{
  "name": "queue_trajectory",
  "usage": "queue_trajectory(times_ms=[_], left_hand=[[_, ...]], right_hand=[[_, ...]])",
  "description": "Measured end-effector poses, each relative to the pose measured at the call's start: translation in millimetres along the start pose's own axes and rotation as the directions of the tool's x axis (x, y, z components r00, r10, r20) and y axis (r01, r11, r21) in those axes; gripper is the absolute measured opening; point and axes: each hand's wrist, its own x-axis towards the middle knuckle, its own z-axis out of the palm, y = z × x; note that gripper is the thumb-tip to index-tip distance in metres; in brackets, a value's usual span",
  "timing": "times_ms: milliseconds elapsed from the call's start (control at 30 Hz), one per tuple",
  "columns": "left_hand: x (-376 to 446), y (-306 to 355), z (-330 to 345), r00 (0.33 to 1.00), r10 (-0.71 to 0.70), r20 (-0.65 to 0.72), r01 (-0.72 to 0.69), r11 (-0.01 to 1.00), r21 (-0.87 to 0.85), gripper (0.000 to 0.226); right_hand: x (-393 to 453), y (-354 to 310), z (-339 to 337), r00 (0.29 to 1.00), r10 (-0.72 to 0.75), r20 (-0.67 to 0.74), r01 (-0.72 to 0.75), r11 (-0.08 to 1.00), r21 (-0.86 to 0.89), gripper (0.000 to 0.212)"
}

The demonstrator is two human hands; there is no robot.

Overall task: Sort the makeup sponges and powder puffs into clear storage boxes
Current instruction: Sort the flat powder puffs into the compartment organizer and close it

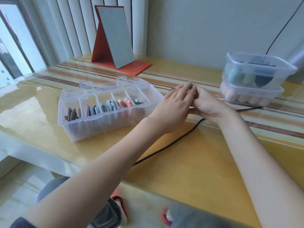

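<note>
A clear divided box (105, 122) with its lid folded back sits left of centre; its compartments hold flat powder puffs (105, 106) standing on edge, brown, purple, blue, pink and teal. At the right, two clear lidded boxes are stacked: the upper box (258, 69) holds green and dark blue sponges, the lower box (250, 96) holds pale pink sponges. My left hand (172, 104) and my right hand (209, 104) meet above the table between the boxes, the left hand's straight fingers laid over the right hand's fingers. A dark sliver shows past the fingertips; what it is cannot be told.
A red folding stand mirror (115, 40) stands at the back of the yellow striped table (189, 170). A black cable (172, 143) crosses the table under my hands toward the stacked boxes. The table's left edge drops off beside the divided box.
</note>
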Motion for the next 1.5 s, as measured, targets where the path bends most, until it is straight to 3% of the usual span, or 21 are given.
queue_trajectory(times_ms=[67, 167, 233, 300, 367, 400, 433, 467, 500, 533, 567, 633, 733, 900, 967, 1067, 1133, 1233, 1367, 1433, 1500], left_hand=[[11, 6, 6, 0.999, -0.03, 0.011, 0.029, 0.997, 0.066, 0.06], [28, 12, 14, 0.995, -0.09, 0.052, 0.091, 0.996, -0.013, 0.056], [37, 14, 20, 0.994, -0.098, 0.044, 0.103, 0.984, -0.142, 0.054], [41, 13, 27, 0.992, -0.119, -0.053, 0.097, 0.948, -0.303, 0.053], [40, 10, 33, 0.962, -0.224, -0.157, 0.108, 0.837, -0.537, 0.047], [39, 8, 36, 0.939, -0.295, -0.177, 0.123, 0.769, -0.627, 0.043], [37, 5, 39, 0.919, -0.36, -0.163, 0.159, 0.714, -0.682, 0.04], [36, 2, 43, 0.902, -0.411, -0.129, 0.207, 0.677, -0.707, 0.037], [35, -1, 46, 0.89, -0.447, -0.095, 0.244, 0.641, -0.728, 0.034], [35, -4, 48, 0.88, -0.47, -0.07, 0.261, 0.6, -0.756, 0.031], [35, -5, 49, 0.872, -0.487, -0.051, 0.264, 0.556, -0.788, 0.029], [35, -5, 49, 0.869, -0.494, -0.033, 0.254, 0.502, -0.827, 0.024], [36, -4, 48, 0.884, -0.463, -0.071, 0.214, 0.534, -0.818, 0.02], [29, 1, 38, 0.866, -0.5, -0.019, 0.225, 0.422, -0.878, 0.02], [28, 1, 36, 0.865, -0.499, -0.045, 0.204, 0.433, -0.878, 0.02], [30, -2, 37, 0.895, -0.447, -0.012, 0.191, 0.406, -0.894, 0.023], [32, -2, 37, 0.895, -0.439, 0.077, 0.232, 0.311, -0.922, 0.027], [32, 1, 36, 0.83, -0.521, 0.199, 0.298, 0.114, -0.948, 0.03], [32, 5, 36, 0.768, -0.597, 0.23, 0.351, 0.093, -0.932, 0.046], [31, 5, 34, 0.782, -0.577, 0.238, 0.322, 0.046, -0.945, 0.049], [29, 5, 30, 0.806, -0.542, 0.238, 0.273, -0.018, -0.962, 0.045]], right_hand=[[1, 5, -7, 1.0, 0.004, 0.016, -0.006, 0.995, 0.104, 0.044], [3, 13, -16, 0.998, 0.035, -0.046, -0.025, 0.98, 0.199, 0.047], [2, 16, -20, 0.992, 0.058, -0.11, -0.029, 0.969, 0.245, 0.039], [1, 15, -22, 0.988, 0.067, -0.139, -0.017, 0.944, 0.33, 0.031], [5, 15, -26, 0.96, 0.072, -0.271, 0.036, 0.927, 0.375, 0.028], [7, 15, -29, 0.908, 0.048, -0.416, 0.071, 0.962, 0.265, 0.027], [9, 17, -34, 0.816, -0.031, -0.577, 0.063, 0.997, 0.036, 0.026], [10, 21, -39, 0.724, -0.169, -0.669, -0.021, 0.964, -0.267, 0.026], [10, 28, -43, 0.692, -0.279, -0.665, -0.163, 0.837, -0.522, 0.028], [8, 34, -44, 0.708, -0.302, -0.639, -0.31, 0.68, -0.665, 0.03], [7, 40, -44, 0.729, -0.248, -0.638, -0.434, 0.554, -0.71, 0.031], [9, 46, -39, 0.723, -0.146, -0.676, -0.555, 0.46, -0.693, 0.028], [15, 45, -35, 0.673, -0.178, -0.717, -0.571, 0.49, -0.658, 0.031], [9, 48, -42, 0.595, -0.319, -0.738, -0.572, 0.477, -0.667, 0.027], [6, 45, -42, 0.557, -0.37, -0.744, -0.492, 0.575, -0.654, 0.021], [5, 32, -31, 0.526, -0.398, -0.752, -0.158, 0.823, -0.546, 0.013], [10, 23, -20, 0.562, -0.286, -0.776, 0.077, 0.952, -0.295, 0.013], [15, 15, -5, 0.685, -0.121, -0.719, 0.249, 0.966, 0.074, 0.017], [14, 13, -4, 0.653, -0.118, -0.748, 0.273, 0.958, 0.087, 0.023], [13, 13, -3, 0.736, -0.104, -0.669, 0.271, 0.951, 0.151, 0.024], [12, 15, 3, 0.812, -0.156, -0.562, 0.23, 0.971, 0.063, 0.023]])
